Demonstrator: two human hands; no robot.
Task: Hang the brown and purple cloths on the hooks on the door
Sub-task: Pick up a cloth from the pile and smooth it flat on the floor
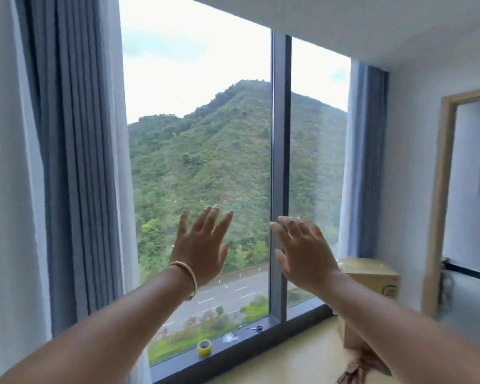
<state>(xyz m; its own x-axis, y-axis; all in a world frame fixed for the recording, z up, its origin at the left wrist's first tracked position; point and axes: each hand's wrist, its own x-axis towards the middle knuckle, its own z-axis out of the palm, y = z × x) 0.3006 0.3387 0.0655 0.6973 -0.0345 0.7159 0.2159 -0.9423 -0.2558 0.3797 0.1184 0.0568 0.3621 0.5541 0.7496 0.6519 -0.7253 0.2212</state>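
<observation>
**Both hands raised and spread before the window, no cloth in either**

We hold both arms out in front of us toward a tall glass window with a dark grey metal frame (280, 162). Our left hand (198, 245) is lifted with its back toward us, fingers straight and fanned apart, gripping nothing; a thin pale gold bangle (187, 275) circles its wrist. Our right hand (302, 250) is raised beside it, near the window's upright bar, fingers likewise spread wide and holding nothing. We cannot tell whether either hand touches the glass.

A brownish, patterned scrap of fabric (358, 367) shows at the lower right, just under our right forearm and against a tan cardboard box (372, 275) that stands in the corner by the window; we cannot tell whether it is the brown cloth of the task. The purple cloth and the hooks are out of view. A light wooden door frame (441, 206) stands at the right edge.

On the dark window sill (233, 353) sit a small yellow roll of tape (204, 347) and, further right, a small pair of scissors (255, 328). Grey-blue pleated curtains (75, 162) hang to the left.
</observation>
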